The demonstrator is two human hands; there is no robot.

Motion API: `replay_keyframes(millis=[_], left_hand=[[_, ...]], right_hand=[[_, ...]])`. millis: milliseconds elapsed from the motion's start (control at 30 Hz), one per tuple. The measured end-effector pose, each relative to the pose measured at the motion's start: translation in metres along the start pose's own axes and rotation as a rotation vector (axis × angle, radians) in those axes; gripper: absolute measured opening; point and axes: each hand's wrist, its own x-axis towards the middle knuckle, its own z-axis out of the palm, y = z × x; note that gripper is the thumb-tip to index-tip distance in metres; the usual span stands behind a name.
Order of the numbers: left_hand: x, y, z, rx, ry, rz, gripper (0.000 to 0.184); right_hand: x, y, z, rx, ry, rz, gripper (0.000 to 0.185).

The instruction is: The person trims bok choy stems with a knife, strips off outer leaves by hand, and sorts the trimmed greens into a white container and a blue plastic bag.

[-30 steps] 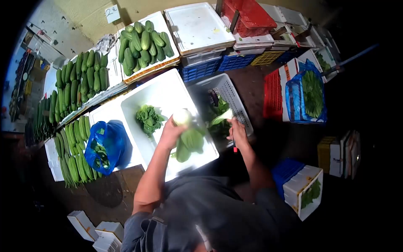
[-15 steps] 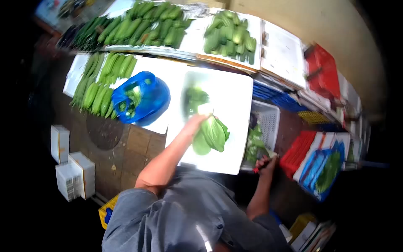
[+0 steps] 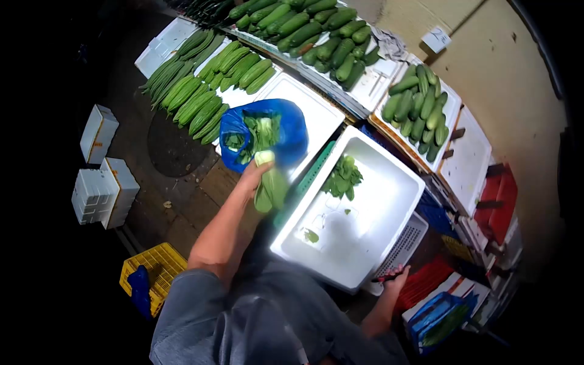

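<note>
My left hand (image 3: 249,177) is closed around the pale stem end of a head of bok choy (image 3: 271,190), whose leaves hang down, slightly blurred. It is at the near edge of a blue plastic bag (image 3: 292,131) that holds more bok choy (image 3: 263,131). Low on the right, my right hand (image 3: 398,277) grips what looks like a small knife (image 3: 383,278), thin and dark. That hand is beside the near right corner of a white foam box (image 3: 371,225). Inside the box lie a bunch of leafy greens (image 3: 342,177) and a few loose leaves (image 3: 311,235).
Ridged gourds (image 3: 204,109) and long beans (image 3: 182,64) lie left of the bag. Cucumbers (image 3: 420,109) and larger green gourds (image 3: 304,30) fill the back row. A grey perforated basket (image 3: 406,243) is under the box's right side. A yellow crate (image 3: 155,271) stands lower left.
My left hand has brought the bok choy from over the foam box to the blue bag. The view has turned. The pale piece at my right hand no longer shows.
</note>
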Motion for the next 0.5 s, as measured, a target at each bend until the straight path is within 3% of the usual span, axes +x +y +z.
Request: replay_keyframes(millis=[100,133,267,367,400,500], left_hand=[[0.054,0.022,-0.025,0.169,0.061,0.044,0.032],[0.071,0.027,-0.034,0.212,0.059,0.03,0.033],[0.119,0.061,-0.058,0.218,0.118,0.009,0.031],[0.148,0.069,-0.076,0.168,0.123,0.014,0.05],[0.157,0.067,-0.082,0.147,0.129,0.035,0.052],[0.152,0.074,-0.075,0.221,0.178,0.086,0.052]], right_hand=[[-0.026,0.022,0.079,-0.28,-0.271,-0.03,0.04],[-0.045,0.032,0.116,-0.45,-0.167,-0.098,0.037],[-0.124,0.082,0.262,-0.875,-0.537,-0.307,0.035],[-0.18,0.126,0.379,-1.038,-0.797,-0.328,0.039],[-0.173,0.154,0.409,-0.999,-0.915,-0.497,0.042],[-0.175,0.221,0.491,-1.119,-0.886,-0.975,0.031]])
